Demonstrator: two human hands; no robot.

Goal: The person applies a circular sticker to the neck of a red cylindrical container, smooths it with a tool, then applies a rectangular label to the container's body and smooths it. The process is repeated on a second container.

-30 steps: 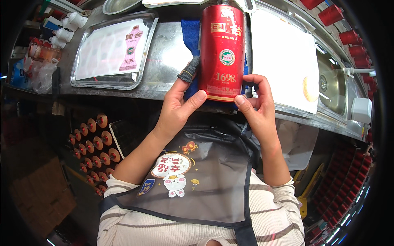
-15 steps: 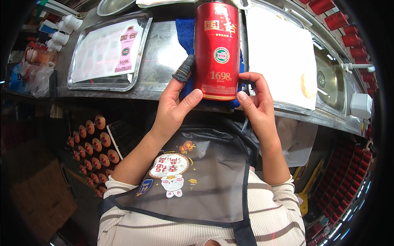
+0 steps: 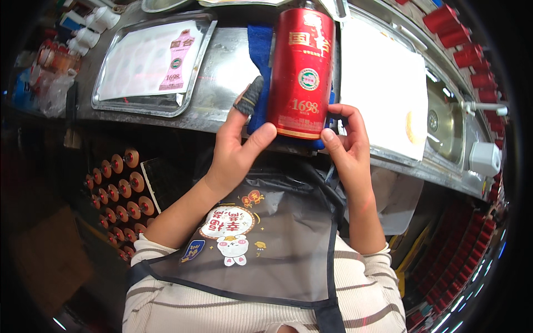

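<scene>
The grip of the left hand point(image 3: 232, 149) and right hand point(image 3: 351, 145) holds the red bottle point(image 3: 287, 72) between them at its base, over a blue cloth point(image 3: 259, 51) on the desk point(image 3: 229, 47). Large gold characters, a round green-and-white emblem point(image 3: 308, 79), gold numerals and fine print run down its front. In the left tray point(image 3: 129, 107), a pink bottle-shaped transfer point(image 3: 178, 56) carries similar lettering.

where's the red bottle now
In the head view, the red bottle is high, just right of centre, between the left hand and right hand, over blue cloth.
</scene>
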